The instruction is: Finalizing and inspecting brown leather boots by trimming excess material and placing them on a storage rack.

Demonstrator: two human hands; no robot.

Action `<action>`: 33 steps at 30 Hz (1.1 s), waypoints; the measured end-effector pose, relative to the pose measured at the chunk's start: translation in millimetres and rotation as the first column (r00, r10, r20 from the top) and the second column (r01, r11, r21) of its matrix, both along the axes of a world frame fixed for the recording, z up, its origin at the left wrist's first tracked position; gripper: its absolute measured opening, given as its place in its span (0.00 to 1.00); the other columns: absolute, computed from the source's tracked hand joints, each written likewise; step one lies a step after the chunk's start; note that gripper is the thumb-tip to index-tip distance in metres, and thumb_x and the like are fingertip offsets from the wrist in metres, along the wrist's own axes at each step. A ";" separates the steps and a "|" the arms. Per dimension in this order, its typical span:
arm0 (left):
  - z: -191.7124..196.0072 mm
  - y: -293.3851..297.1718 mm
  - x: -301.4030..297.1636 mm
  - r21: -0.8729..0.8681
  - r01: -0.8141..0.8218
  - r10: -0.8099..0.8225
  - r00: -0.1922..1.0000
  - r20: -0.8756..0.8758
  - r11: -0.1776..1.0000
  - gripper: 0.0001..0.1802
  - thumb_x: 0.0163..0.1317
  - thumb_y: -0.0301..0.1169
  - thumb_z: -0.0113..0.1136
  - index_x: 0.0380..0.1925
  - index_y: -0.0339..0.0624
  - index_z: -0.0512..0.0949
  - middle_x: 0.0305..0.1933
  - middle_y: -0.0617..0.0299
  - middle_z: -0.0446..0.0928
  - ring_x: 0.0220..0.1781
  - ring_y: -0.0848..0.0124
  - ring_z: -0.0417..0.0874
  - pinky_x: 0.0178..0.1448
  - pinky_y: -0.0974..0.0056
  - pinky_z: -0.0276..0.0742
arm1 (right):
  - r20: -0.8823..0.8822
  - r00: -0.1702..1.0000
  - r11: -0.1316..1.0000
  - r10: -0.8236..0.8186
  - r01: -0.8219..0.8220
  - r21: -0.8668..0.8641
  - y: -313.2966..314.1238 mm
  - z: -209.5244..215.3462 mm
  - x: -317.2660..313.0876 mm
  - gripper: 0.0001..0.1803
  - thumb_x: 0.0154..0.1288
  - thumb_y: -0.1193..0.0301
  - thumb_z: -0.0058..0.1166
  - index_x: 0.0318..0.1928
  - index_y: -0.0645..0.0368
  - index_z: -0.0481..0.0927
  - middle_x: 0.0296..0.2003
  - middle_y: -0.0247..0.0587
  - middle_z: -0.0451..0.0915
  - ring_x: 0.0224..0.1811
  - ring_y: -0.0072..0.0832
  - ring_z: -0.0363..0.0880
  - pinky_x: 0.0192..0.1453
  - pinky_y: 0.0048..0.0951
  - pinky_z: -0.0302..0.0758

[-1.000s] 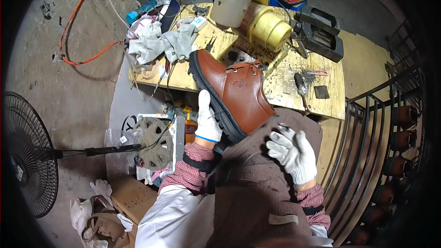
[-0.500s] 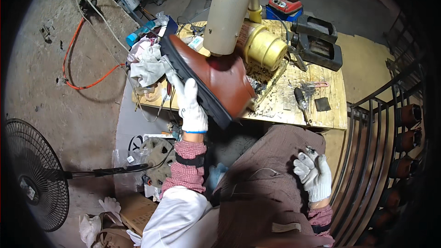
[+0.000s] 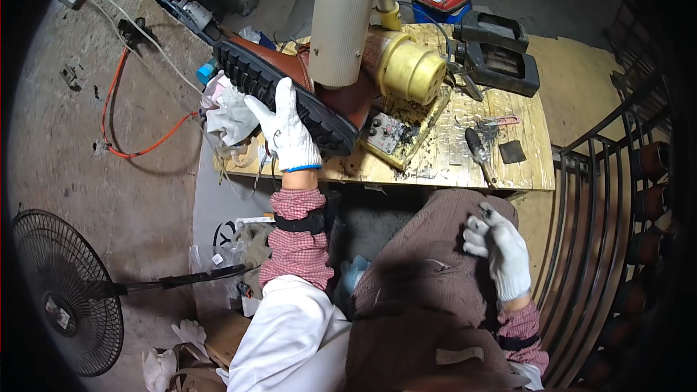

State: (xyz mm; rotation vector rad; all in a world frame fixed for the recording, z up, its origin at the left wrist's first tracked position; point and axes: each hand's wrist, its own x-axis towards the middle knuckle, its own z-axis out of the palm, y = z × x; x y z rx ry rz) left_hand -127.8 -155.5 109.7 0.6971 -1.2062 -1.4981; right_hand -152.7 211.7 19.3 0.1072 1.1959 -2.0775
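A brown leather boot (image 3: 278, 64) with a thick black lugged sole is tilted above the left part of the workbench. My left hand (image 3: 289, 134), in a white knit glove, holds it from the sole side, the palm against the treads. The pale ribbed tube (image 3: 337, 25) stands in front of the boot's upper and hides part of it. Behind it is a yellow blower-like machine (image 3: 412, 69) above a small control panel (image 3: 390, 133). Over my brown-covered lap, my gloved right hand (image 3: 502, 250) hangs with loosely bent fingers, dark at the tips, holding nothing visible.
On the bench (image 3: 519, 167) lie a dark-handled tool (image 3: 477, 154), a black square (image 3: 512, 151) and black trays (image 3: 501, 69). White cloths (image 3: 231, 120) lie at its left. A floor fan (image 3: 69, 294) stands left; a metal rack (image 3: 581, 239) with shoes stands right.
The boot has turned so that more of its treaded sole shows, and it has shifted left and up. My left hand stays on the sole. The right hand has moved slightly up.
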 end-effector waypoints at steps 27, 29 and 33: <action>-78.5 4.3 93.5 0.327 0.387 -0.285 0.904 -0.318 0.862 0.44 0.71 0.66 0.44 0.78 0.53 0.57 0.81 0.58 0.57 0.80 0.54 0.59 0.82 0.45 0.54 | -0.531 0.193 0.274 0.825 0.685 0.675 -47.9 -31.8 -100.9 0.35 0.65 0.57 0.62 0.69 0.54 0.71 0.40 0.48 0.83 0.38 0.46 0.84 0.42 0.44 0.80; -103.4 15.4 98.3 0.171 0.749 -0.565 0.610 -0.555 0.640 0.47 0.70 0.70 0.40 0.78 0.51 0.56 0.80 0.57 0.59 0.79 0.54 0.61 0.82 0.46 0.55 | -0.341 0.272 0.072 0.900 0.678 0.731 -67.5 -35.7 -108.8 0.38 0.65 0.55 0.62 0.72 0.53 0.67 0.39 0.47 0.83 0.38 0.44 0.85 0.40 0.43 0.80; -144.8 40.7 108.7 0.233 0.933 -0.411 0.332 -0.849 0.273 0.40 0.75 0.62 0.45 0.75 0.46 0.63 0.75 0.55 0.66 0.74 0.57 0.69 0.77 0.50 0.64 | -0.346 0.157 0.099 0.925 0.780 0.617 -62.0 -74.0 -131.1 0.35 0.66 0.59 0.60 0.71 0.56 0.68 0.33 0.43 0.80 0.34 0.40 0.82 0.37 0.42 0.78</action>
